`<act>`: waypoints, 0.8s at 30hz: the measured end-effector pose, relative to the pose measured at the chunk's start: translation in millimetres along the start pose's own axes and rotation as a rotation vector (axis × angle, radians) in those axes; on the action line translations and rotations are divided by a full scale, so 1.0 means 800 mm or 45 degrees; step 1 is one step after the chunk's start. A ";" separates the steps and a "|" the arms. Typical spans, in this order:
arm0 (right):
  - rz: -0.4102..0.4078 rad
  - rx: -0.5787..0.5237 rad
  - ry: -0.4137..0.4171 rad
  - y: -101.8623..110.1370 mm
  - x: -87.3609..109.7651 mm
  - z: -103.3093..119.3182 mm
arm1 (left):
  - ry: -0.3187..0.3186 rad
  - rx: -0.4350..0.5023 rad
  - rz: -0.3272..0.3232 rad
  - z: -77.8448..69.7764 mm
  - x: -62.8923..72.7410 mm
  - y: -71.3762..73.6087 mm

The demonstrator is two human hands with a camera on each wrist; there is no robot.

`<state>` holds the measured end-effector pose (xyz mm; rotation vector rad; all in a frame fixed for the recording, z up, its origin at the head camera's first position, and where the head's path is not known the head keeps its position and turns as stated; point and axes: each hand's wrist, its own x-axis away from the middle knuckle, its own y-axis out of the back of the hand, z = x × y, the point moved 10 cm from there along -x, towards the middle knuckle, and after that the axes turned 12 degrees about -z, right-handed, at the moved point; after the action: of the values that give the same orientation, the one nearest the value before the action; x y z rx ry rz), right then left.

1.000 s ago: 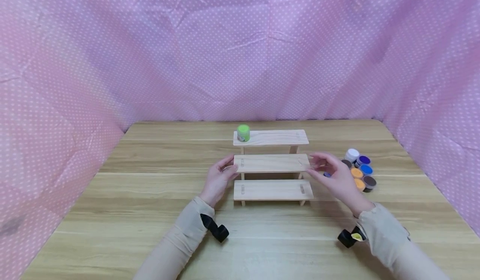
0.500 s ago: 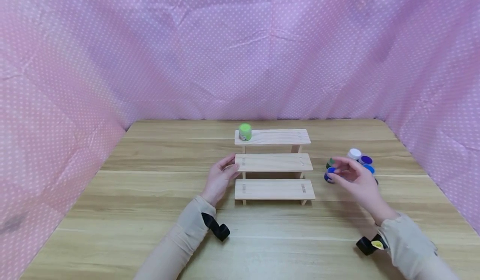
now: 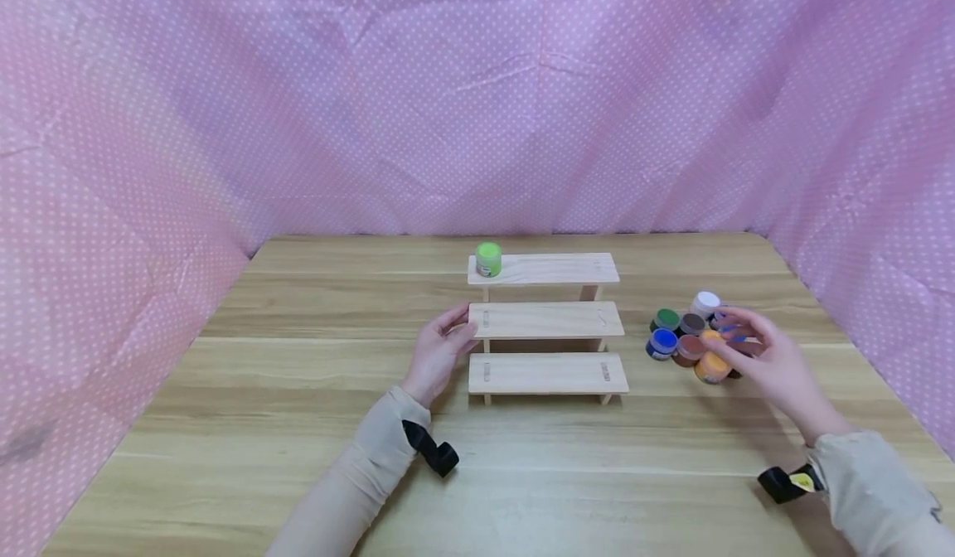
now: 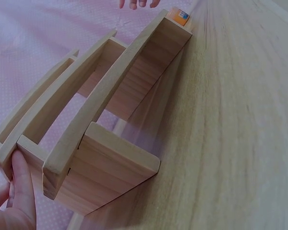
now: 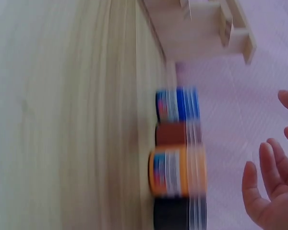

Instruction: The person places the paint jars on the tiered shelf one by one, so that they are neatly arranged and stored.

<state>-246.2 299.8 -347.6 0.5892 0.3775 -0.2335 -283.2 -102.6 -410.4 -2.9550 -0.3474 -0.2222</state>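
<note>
A three-tier wooden step shelf (image 3: 548, 373) stands on the table. My left hand (image 3: 438, 351) pinches the left end of its middle board, thumb on top and fingers beneath, as the left wrist view (image 4: 19, 191) also shows. On the top board's left end sits a light green paint jar (image 3: 488, 259). My right hand (image 3: 772, 366) hovers over the right side of a cluster of paint jars, fingers loosely bent and holding nothing. The cluster includes a blue jar (image 3: 661, 344), a green jar (image 3: 665, 320), a reddish-brown jar (image 3: 689, 351), an orange jar (image 5: 175, 170) and a white jar (image 3: 705, 303). My hand partly hides others.
The wood-grain table (image 3: 224, 424) reaches back to a pink dotted cloth (image 3: 448, 109), which hangs behind it and along both sides. The jars stand close together right of the shelf, with a gap of table between. Black wrist cameras (image 3: 440, 459) sit on both sleeves.
My right hand has left the right end of the middle board and moved right to above the paint jars, uncovering the blue and green ones. My left hand keeps its hold on the board.
</note>
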 end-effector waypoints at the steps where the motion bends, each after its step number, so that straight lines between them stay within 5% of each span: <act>1: 0.010 0.028 0.004 0.003 -0.001 -0.003 | 0.002 0.002 -0.002 0.000 0.000 0.000; 9: 0.060 0.160 0.012 0.021 -0.004 -0.031 | -0.008 0.033 0.004 -0.003 0.001 0.000; 24: 0.300 0.380 -0.084 0.014 0.003 -0.068 | 0.021 0.016 -0.023 -0.002 0.003 0.002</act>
<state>-255.6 340.1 -385.0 0.9107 0.2072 -0.0823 -280.8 -103.5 -408.9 -2.9373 -0.3720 -0.2461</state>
